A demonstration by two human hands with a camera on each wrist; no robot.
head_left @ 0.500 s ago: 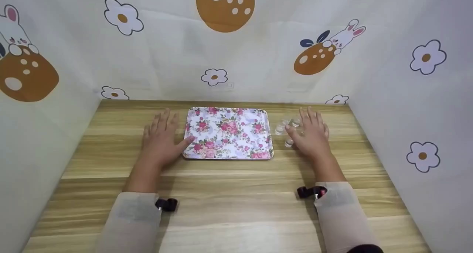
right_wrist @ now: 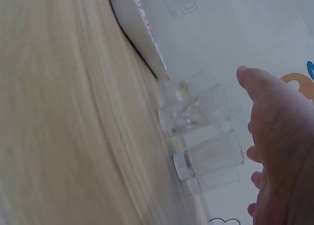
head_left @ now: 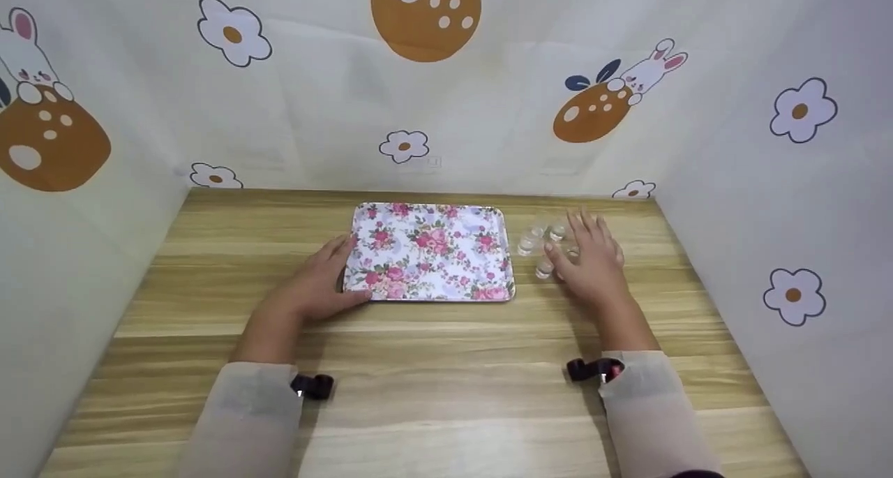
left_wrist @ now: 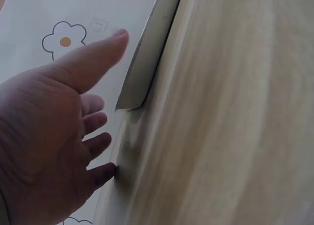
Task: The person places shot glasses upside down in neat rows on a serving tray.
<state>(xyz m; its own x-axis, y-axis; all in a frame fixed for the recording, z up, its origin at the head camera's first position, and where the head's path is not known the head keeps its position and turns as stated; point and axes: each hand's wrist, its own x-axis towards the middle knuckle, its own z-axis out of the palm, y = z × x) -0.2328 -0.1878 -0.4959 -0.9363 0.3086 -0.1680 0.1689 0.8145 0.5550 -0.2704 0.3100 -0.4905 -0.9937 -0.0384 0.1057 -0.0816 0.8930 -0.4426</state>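
Note:
A rectangular tray (head_left: 432, 239) with a pink rose print lies flat near the back of the table. At its left edge is my left hand (head_left: 317, 282), the thumb by the front left corner and the fingers beside the rim. In the left wrist view the fingers are relaxed and the thumb extends toward the tray's side (left_wrist: 149, 53). Several small clear glasses stand upright to the right of the tray, among them a front one (head_left: 544, 267). Over and just right of them hovers my right hand (head_left: 593, 262), fingers spread and empty; it partly hides the glasses.
The wooden table (head_left: 432, 373) runs up to a printed cloth wall (head_left: 314, 115) at the back, with cloth on both sides too. A small wrist camera (head_left: 314, 386) sits on the left sleeve and another (head_left: 586, 370) on the right.
My left hand has turned and come down toward the tray's left edge, its thumb moving from over the tray to the front left corner. The right hand has shifted slightly; tray and glasses stay put.

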